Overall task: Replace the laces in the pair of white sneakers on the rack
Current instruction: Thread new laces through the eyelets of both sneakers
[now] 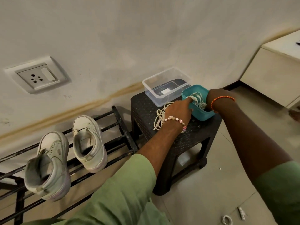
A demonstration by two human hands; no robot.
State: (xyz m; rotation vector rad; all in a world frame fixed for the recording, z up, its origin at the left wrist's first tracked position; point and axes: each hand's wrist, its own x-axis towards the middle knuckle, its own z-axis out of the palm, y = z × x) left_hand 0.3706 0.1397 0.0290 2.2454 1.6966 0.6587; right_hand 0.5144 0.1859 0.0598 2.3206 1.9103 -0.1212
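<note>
— Both hands are at the teal box [200, 113] on the stool [177, 140]. Left hand [179, 109] holds the box's near-left wall, thumb inside on the laces [197, 98]. Right hand [214, 98] reaches over the far-right rim; I cannot tell if its fingers grasp anything.

— What can go wrong?

— The box stands at the stool's near-right edge. A strong pull on tangled laces can drag it over the edge.

— And the sneakers [65, 153]?

— They stand on the rack [120, 127], without laces, well apart from the hands. They are safe, I think.

— The loose laces [159, 117]?

— They lie at the stool's near-left edge, touching the left wrist. The arm can sweep them off, or they mix with the ones in the box.
</note>
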